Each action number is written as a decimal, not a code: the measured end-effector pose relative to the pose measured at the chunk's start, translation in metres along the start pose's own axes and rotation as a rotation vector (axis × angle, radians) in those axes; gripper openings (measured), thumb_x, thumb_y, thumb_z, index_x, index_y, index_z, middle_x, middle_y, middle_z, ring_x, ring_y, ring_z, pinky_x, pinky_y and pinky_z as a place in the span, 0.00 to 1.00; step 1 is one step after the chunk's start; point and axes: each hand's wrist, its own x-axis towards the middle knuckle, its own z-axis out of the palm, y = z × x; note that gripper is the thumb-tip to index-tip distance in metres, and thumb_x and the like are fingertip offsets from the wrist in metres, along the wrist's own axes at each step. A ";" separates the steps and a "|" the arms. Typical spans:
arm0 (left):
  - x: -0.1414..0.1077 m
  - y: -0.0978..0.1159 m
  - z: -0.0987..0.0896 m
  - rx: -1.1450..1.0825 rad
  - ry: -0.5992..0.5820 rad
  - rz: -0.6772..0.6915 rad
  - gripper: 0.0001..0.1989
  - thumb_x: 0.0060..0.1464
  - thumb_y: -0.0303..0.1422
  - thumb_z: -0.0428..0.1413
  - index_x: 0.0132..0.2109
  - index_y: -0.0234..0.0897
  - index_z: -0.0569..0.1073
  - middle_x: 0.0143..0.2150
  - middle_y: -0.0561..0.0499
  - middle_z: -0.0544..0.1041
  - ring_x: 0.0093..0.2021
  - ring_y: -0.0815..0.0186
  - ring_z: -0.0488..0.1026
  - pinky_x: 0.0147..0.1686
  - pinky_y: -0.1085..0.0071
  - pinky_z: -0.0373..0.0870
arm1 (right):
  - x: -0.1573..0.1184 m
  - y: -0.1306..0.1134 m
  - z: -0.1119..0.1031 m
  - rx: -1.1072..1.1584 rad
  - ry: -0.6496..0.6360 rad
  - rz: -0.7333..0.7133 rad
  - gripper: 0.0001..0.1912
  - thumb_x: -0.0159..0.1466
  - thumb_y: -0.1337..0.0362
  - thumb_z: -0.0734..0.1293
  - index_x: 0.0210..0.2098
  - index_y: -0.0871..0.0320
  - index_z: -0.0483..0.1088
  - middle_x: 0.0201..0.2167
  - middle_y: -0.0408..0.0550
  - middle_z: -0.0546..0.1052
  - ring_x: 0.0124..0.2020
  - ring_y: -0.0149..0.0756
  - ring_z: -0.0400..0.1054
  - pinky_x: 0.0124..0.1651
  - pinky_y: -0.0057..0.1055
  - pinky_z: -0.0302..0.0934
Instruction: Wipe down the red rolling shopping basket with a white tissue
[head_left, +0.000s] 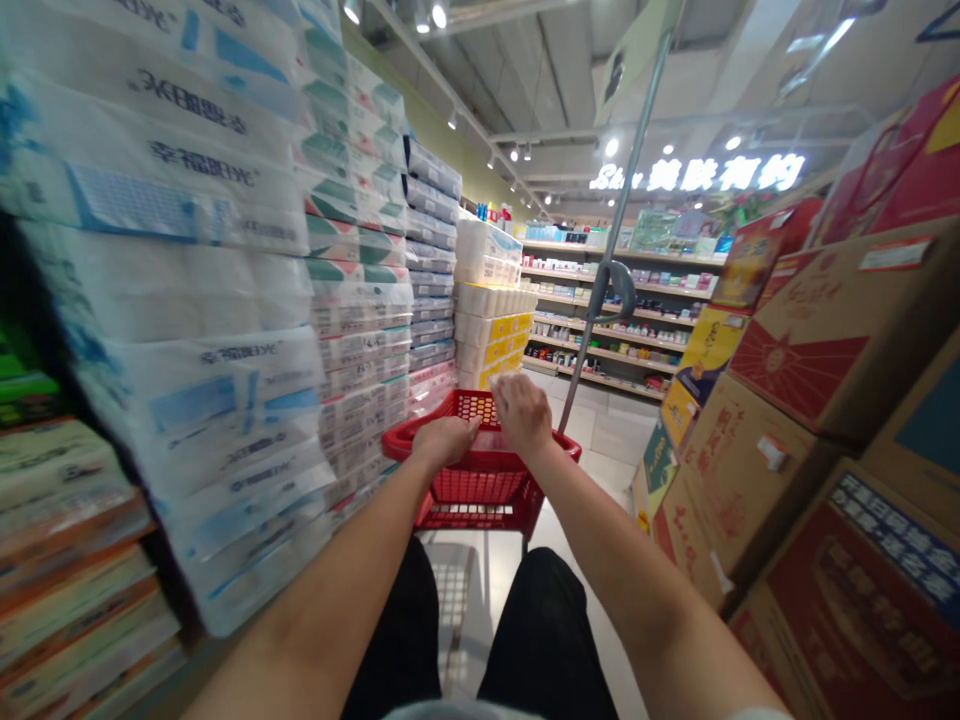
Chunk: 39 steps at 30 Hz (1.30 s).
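A red plastic shopping cart stands in front of my legs. My left hand is closed over the near edge of the cart, its thumb pointing right. My right hand is raised just above the cart's right side with its fingers curled in. Something small and pale may show at those fingertips, but it is too small to name. The cart's basket is partly hidden behind both hands.
Packs of toilet paper are stacked high along the left. Cardboard cartons line the right side. A grey metal pole with a hook slants up beyond the cart. Stocked shelves stand at the aisle's far end.
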 end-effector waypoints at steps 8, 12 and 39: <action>0.002 0.000 0.003 -0.060 0.030 -0.058 0.37 0.61 0.53 0.31 0.50 0.34 0.75 0.50 0.36 0.78 0.53 0.52 0.73 0.50 0.60 0.67 | -0.068 0.005 0.020 0.238 -0.103 -0.163 0.17 0.71 0.60 0.56 0.44 0.54 0.76 0.53 0.47 0.74 0.58 0.39 0.61 0.62 0.37 0.53; 0.003 0.000 0.006 -0.091 0.045 -0.075 0.40 0.60 0.55 0.29 0.47 0.33 0.77 0.48 0.36 0.78 0.53 0.51 0.73 0.49 0.59 0.68 | -0.059 0.007 0.013 0.251 -0.163 -0.031 0.13 0.68 0.62 0.59 0.41 0.52 0.77 0.43 0.46 0.79 0.55 0.40 0.63 0.58 0.39 0.56; 0.005 -0.004 0.007 -0.073 0.044 -0.079 0.35 0.62 0.49 0.30 0.48 0.34 0.76 0.50 0.37 0.78 0.52 0.53 0.74 0.48 0.59 0.69 | -0.050 0.000 0.033 0.154 -0.138 -0.154 0.14 0.70 0.63 0.57 0.49 0.54 0.72 0.48 0.50 0.76 0.49 0.40 0.68 0.54 0.37 0.59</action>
